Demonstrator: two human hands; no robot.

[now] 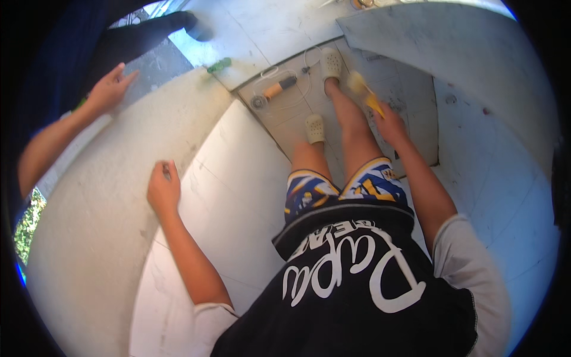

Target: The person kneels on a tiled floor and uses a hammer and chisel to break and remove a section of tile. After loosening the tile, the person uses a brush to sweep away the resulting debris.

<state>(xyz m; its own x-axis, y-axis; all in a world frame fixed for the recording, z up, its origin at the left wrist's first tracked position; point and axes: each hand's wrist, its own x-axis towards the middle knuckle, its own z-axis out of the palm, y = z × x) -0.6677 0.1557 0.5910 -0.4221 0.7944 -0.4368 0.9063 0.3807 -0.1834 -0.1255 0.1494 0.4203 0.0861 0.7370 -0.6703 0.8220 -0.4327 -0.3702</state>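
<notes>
My right hand (pixel 391 126) is closed around the yellow handle of a tool (pixel 375 105). The tool's pale head is smeared by motion, so I cannot tell its exact kind; it is in the air just right of my legs. Over on the left, my left hand (pixel 163 189) rests at the top of a pale ledge (pixel 128 178). Its fingers are curled together, with a small dark greyish spot between them that I cannot make out.
An orange and black angle grinder (pixel 275 89) with a pale cord lies on the tiled floor (pixel 285 122) by my feet. Another person's hand (pixel 110 89) reaches over the far left ledge. A grey wall (pixel 452 44) curves along the right, and a green scrap (pixel 220 65) lies farther off.
</notes>
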